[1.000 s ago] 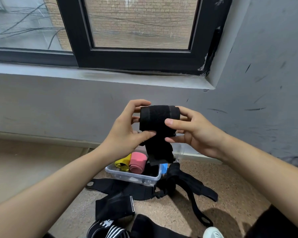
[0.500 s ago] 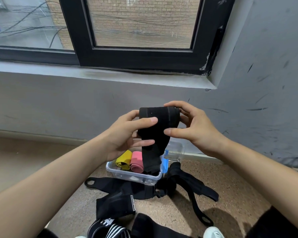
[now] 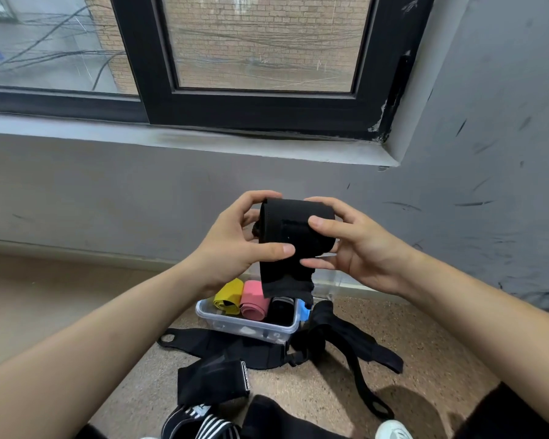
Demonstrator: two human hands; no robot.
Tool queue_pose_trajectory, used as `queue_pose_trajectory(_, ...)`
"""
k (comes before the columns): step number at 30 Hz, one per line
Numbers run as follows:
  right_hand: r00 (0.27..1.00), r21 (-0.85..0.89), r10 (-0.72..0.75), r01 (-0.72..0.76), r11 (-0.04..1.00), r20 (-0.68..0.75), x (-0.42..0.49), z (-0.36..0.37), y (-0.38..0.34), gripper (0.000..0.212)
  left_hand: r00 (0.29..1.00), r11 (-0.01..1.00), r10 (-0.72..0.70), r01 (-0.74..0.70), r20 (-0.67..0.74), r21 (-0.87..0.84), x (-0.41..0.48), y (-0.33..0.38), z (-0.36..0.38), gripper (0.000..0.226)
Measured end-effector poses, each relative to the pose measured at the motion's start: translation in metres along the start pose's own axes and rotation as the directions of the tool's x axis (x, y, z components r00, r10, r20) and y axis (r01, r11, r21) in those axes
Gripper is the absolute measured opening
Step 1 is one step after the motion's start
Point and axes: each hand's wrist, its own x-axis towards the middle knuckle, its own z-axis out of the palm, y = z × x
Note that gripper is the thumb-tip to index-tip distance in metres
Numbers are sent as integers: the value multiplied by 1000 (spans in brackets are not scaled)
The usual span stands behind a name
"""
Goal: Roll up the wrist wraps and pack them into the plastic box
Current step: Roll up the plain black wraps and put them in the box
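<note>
Plastic box (image 3: 246,331): 1. In box: yellow roll (image 3: 227,297) 1, pink roll (image 3: 253,300) 1, black roll (image 3: 281,309) 1. Above box: black wrap (image 3: 293,224) 1.

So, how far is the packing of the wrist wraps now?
Done: a yellow roll, a pink roll and a black roll sit in the plastic box. In hand: the left hand and right hand grip a black wrap, mostly rolled, its short tail hanging down. Left: finish it, pack it, then roll the loose wraps lying on the floor by the box.

A plain indoor room corner: scuffed grey wall (image 3: 108,201), black-framed window (image 3: 251,106) facing brickwork (image 3: 267,42), speckled floor (image 3: 425,343).
</note>
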Motion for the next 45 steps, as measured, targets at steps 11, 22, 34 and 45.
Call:
queue_pose_trajectory(11, 963, -208, -260, 241, 948, -72, 2, -4, 11, 59, 937, 918, -346, 347, 39, -191, -1, 5, 8, 63)
queue_pose_trajectory(22, 990, -359, -143, 134, 924, 2, 0, -11, 11, 60, 985, 980, -171, 172, 20, -97, -4, -8, -3, 54)
queue_pose_trajectory(34, 997, -352, -62, 76, 933, 50, 15, -13, 27, 46, 990, 964, -86, 55, 111, 259, 2, -24, -24, 64)
queue_pose_trajectory(45, 970, -455, 214, -141, 879, 114, 73, -4, 74, 43, 978, 859, -155, 65, 137, 508, 13, -81, -68, 50)
